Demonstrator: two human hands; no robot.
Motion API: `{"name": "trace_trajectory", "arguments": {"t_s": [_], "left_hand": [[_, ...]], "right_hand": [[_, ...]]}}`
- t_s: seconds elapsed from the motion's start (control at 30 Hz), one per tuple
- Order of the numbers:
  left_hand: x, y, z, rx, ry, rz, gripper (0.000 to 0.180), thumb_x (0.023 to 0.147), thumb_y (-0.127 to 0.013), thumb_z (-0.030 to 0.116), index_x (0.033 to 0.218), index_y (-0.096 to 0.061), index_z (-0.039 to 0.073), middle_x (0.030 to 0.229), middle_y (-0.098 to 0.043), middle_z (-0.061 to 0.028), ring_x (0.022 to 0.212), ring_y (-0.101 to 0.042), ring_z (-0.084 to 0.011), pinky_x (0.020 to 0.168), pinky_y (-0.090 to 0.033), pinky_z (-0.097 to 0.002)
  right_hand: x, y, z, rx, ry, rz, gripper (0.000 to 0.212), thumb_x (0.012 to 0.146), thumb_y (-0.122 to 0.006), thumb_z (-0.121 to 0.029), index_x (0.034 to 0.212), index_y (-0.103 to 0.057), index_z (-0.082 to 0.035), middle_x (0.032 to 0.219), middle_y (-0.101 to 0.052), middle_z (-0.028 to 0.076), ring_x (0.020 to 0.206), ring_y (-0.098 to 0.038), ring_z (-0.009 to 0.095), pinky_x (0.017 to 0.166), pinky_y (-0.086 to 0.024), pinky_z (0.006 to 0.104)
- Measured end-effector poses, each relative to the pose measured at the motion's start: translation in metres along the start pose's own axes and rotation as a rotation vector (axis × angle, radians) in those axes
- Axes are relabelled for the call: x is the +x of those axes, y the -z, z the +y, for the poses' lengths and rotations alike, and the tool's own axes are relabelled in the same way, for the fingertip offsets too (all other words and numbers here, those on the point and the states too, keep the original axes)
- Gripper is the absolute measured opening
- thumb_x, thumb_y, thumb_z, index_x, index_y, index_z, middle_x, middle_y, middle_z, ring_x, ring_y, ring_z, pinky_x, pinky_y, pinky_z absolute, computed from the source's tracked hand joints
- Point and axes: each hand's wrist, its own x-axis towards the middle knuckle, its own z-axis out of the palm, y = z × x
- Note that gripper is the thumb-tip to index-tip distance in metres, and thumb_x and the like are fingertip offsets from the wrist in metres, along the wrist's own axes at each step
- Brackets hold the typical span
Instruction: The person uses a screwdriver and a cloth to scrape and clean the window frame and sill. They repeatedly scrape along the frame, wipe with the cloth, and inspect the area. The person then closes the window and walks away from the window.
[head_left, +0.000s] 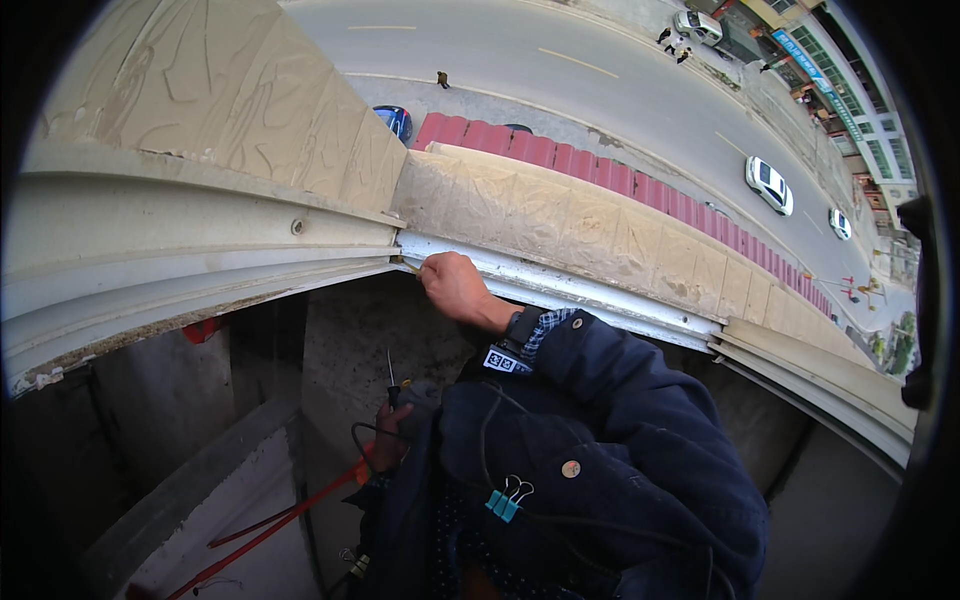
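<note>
My right hand reaches out to the corner where two window frame rails meet. Its fingers are closed at the end of the white rail, and what they pinch is too small to make out. Lower down, close to my body, my left hand is wrapped round a screwdriver, its thin metal shaft pointing up. Part of that hand lies in shadow and behind my dark jacket. From the corner a wider cream rail runs off to the left.
Beyond the rails lies a tan stone ledge, with a red corrugated roof and a street with cars and people far below. Red straps hang at the lower left, and a teal binder clip grips a cable on my jacket.
</note>
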Motion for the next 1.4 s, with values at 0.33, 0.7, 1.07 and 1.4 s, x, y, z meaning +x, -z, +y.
{"name": "trace_trajectory", "arguments": {"t_s": [0.33,0.7,1.07,1.4], "left_hand": [[0.004,0.009,0.0,0.081,0.009,0.044,0.025,0.098,-0.062,0.007,0.123,-0.064,0.001,0.109,-0.074,-0.009,0.097,-0.072,-0.0216,0.087,-0.058,-0.0372],[0.014,0.008,-0.001,0.12,-0.007,0.093,0.025,0.096,-0.063,0.006,0.121,-0.064,0.002,0.106,-0.073,-0.008,0.094,-0.071,-0.0213,0.085,-0.057,-0.0376],[0.007,-0.016,0.007,0.14,0.016,0.118,0.03,0.096,-0.063,0.007,0.125,-0.065,0.0,0.11,-0.074,-0.0099,0.099,-0.073,-0.023,0.088,-0.059,-0.0369],[0.001,-0.02,0.001,0.104,-0.002,0.117,0.027,0.096,-0.063,0.008,0.122,-0.066,0.001,0.108,-0.075,-0.0101,0.095,-0.074,-0.0232,0.085,-0.059,-0.0369]], "right_hand": [[-0.005,0.005,-0.012,-0.069,0.053,-0.044,0.028,0.095,-0.055,-0.019,0.091,-0.073,0.002,0.087,-0.07,0.028,0.083,-0.068,0.047,0.078,-0.055,0.0516],[-0.026,0.029,-0.009,-0.051,0.189,-0.014,0.024,0.095,-0.057,-0.018,0.091,-0.073,0.0,0.085,-0.069,0.026,0.081,-0.067,0.046,0.075,-0.054,0.051],[-0.008,0.014,-0.005,-0.273,0.026,-0.046,0.026,0.093,-0.055,-0.02,0.084,-0.072,-0.002,0.084,-0.07,0.027,0.08,-0.068,0.049,0.074,-0.055,0.0567],[0.001,0.012,-0.007,-0.363,0.144,-0.11,0.021,0.09,-0.058,-0.018,0.082,-0.07,-0.003,0.081,-0.07,0.027,0.078,-0.069,0.048,0.073,-0.056,0.0557]]}}
